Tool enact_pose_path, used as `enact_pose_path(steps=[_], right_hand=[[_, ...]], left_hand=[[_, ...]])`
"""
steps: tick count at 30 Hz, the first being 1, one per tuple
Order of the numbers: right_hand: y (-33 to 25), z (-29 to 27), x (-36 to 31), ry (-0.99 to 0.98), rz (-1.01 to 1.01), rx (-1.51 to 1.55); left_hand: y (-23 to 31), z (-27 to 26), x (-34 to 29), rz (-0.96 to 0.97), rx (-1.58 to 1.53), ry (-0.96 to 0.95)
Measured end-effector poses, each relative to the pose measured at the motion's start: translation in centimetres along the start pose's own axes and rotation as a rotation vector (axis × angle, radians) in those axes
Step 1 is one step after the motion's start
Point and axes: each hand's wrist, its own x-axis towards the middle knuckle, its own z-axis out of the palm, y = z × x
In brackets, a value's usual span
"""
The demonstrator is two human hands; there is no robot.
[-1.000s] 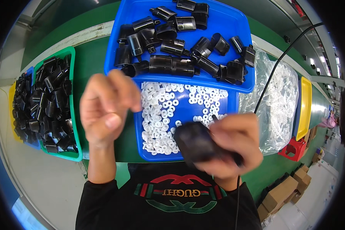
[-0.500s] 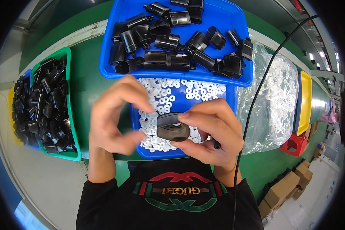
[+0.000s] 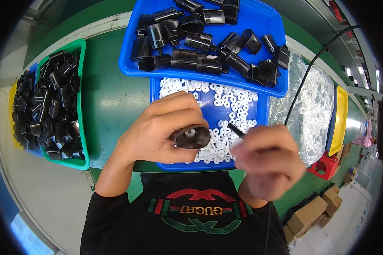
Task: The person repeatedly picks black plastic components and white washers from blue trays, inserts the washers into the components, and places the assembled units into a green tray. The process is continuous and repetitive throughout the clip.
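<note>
My left hand (image 3: 164, 131) is closed round a hollow black plastic housing (image 3: 201, 139), held with its open end facing up. A white ring (image 3: 190, 133) shows down inside it. To the right, my right hand (image 3: 270, 159), blurred by motion, grips a thin black rod-shaped tool (image 3: 237, 130) whose tip points up and left. Both hands are above a blue tray (image 3: 208, 111) that holds many loose small white washers (image 3: 226, 100). Part of that tray and its washers is hidden behind my hands.
At the back, a blue tray (image 3: 129, 59) of black housings overlaps the washer tray. A green tray (image 3: 84, 106) full of black parts stands left. On the right are a clear bag (image 3: 308, 102) of white pieces, a black cable (image 3: 304, 63) and a yellow tray (image 3: 341, 121).
The black housing has passed from my right hand to my left, and its open end now faces up. My right hand has moved right, with the rod's tip now turned toward the washers.
</note>
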Motion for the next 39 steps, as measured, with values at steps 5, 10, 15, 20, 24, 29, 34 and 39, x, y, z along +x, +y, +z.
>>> enact_pose_path(steps=[5,10,15,20,24,29,34,39], right_hand=[[-1.6,0.2,2.5,0.038,-0.178,0.530],[-0.9,2.0,3.0,0.011,-0.097,0.500],[0.3,2.5,3.0,-0.075,-0.019,0.391],[0.6,1.9,3.2,-0.171,-0.013,0.372],[0.6,1.8,3.1,-0.180,-0.006,0.372],[0.8,2.1,2.8,-0.142,-0.009,0.393],[0.7,2.5,2.7,-0.099,0.007,0.370],[1.1,3.0,2.5,-0.063,-0.006,0.380]], left_hand=[[-0.3,0.2,0.2,0.012,-0.056,-0.027],[-0.6,0.7,-0.3,-0.055,-0.140,-0.038],[-0.6,1.0,-0.1,-0.033,-0.161,-0.032],[-0.4,0.9,-0.1,-0.050,-0.173,-0.044],[-0.2,0.8,0.0,-0.060,-0.197,-0.047],[-0.2,1.1,-0.1,-0.037,-0.193,-0.026],[-0.4,1.1,0.0,0.000,-0.185,-0.029],[0.0,1.2,0.0,-0.003,-0.141,-0.014]])
